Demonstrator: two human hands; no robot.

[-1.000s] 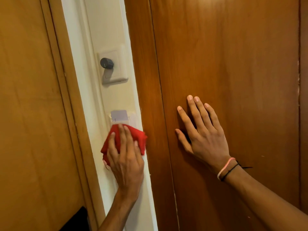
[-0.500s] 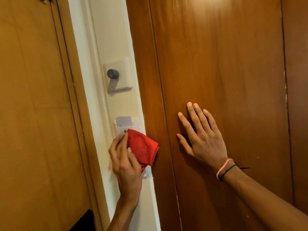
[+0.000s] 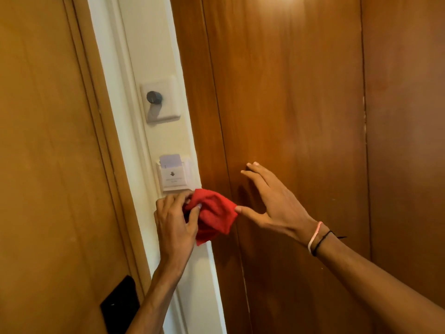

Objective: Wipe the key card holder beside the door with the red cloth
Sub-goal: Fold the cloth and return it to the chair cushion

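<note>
The white key card holder (image 3: 173, 178) hangs on a narrow white wall strip, fully uncovered, with a pale card (image 3: 170, 159) standing in its top slot. Just below and to the right of it, my left hand (image 3: 174, 224) grips the bunched red cloth (image 3: 214, 213), which hangs off the wall over the wood edge. My right hand (image 3: 274, 201) is spread, its palm lifted off the wooden panel. Its thumb tip touches the cloth's right corner and its fingertips are near the wood.
A white wall plate with a dark round knob (image 3: 154, 97) sits above the holder. A brown wooden door (image 3: 48, 165) with a black lock plate (image 3: 120, 307) stands at the left. Wide wooden panels (image 3: 301, 104) fill the right.
The cloth slid down and right off the holder, leaving its face bare. My right hand lifted off the wood panel and swung left until its thumb met the cloth.
</note>
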